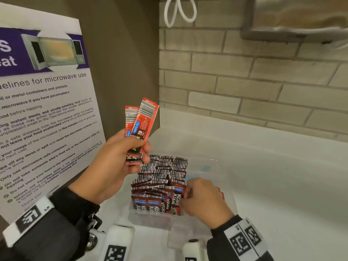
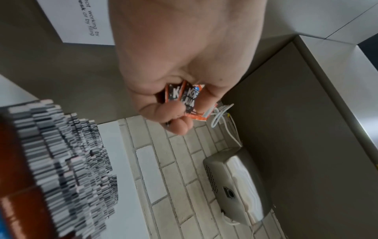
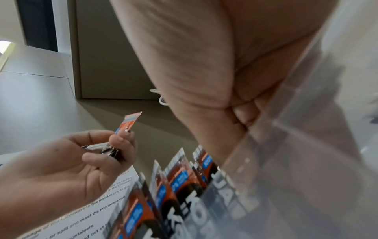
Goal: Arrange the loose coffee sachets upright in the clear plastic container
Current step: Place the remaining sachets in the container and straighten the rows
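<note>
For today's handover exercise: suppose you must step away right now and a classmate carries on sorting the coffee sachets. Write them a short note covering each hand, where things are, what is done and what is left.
Left hand: raised above the box, pinching two red sachets by their lower ends.
Right hand: down inside the clear box, fingers curled at the right edge of the packed sachets; whether it grips one is hidden.
Done: most of the box's left side is filled with upright rows.
Left: slot in the two held sachets, then stand up the few loose ones lying behind the right hand.
</note>
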